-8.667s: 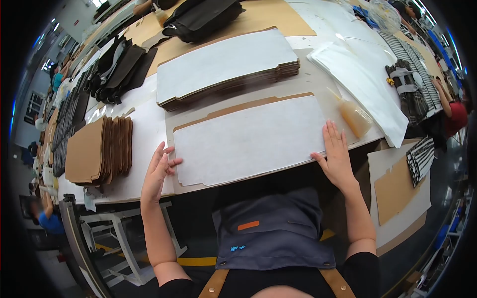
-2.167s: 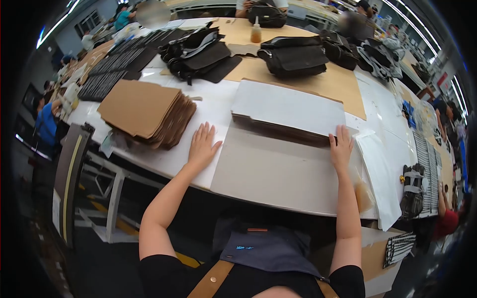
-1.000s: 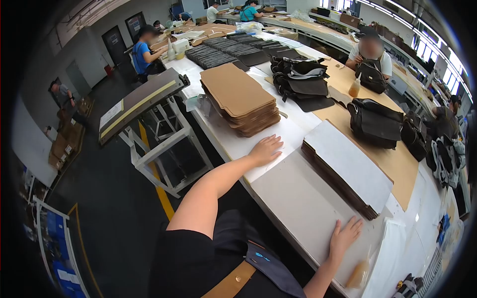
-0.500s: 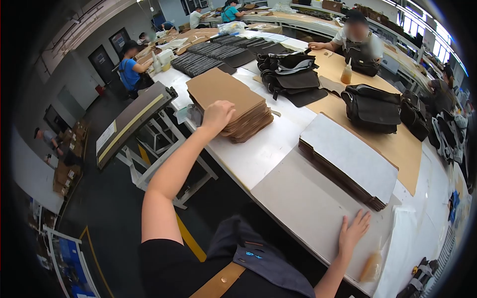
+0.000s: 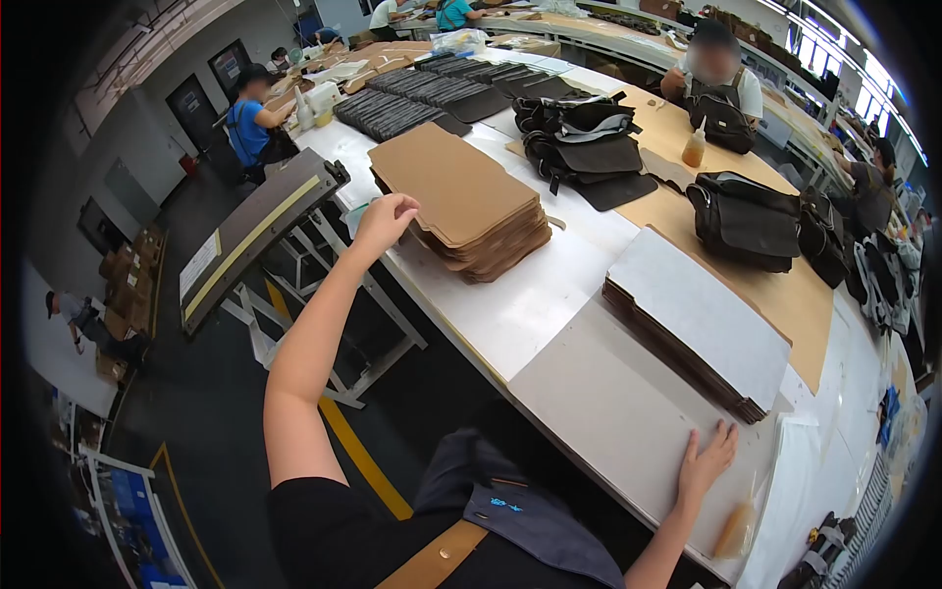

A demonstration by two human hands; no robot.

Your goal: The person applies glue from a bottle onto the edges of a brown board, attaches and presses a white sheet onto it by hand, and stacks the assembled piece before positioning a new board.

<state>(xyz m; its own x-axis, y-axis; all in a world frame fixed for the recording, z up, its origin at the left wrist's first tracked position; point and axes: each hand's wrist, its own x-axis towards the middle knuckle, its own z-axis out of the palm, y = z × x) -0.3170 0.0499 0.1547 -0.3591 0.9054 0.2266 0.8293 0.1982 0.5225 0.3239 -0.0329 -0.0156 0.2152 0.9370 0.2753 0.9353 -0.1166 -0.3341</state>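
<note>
My left hand (image 5: 386,226) is at the near left edge of a stack of brown cardboard sheets (image 5: 456,187), its fingers curled together. Whether a sheet edge is pinched between them cannot be made out. My right hand (image 5: 708,461) lies with fingers spread on a grey board (image 5: 599,378), holding nothing. Just beyond it is a second stack, with a white sheet (image 5: 702,319) on top and brown edges below. A bottle of amber liquid (image 5: 734,530) lies beside my right wrist.
Dark bags (image 5: 746,221) and an upright amber bottle (image 5: 694,149) stand across the table. Rows of black pieces (image 5: 402,103) lie at the far left. A tilted board on a stand (image 5: 260,231) is left of the table. A co-worker (image 5: 721,88) sits opposite; others work farther back.
My left hand has moved left, from over the brown stack to its near left edge. My right hand stays on the grey board. The co-worker opposite has raised a hand from the table.
</note>
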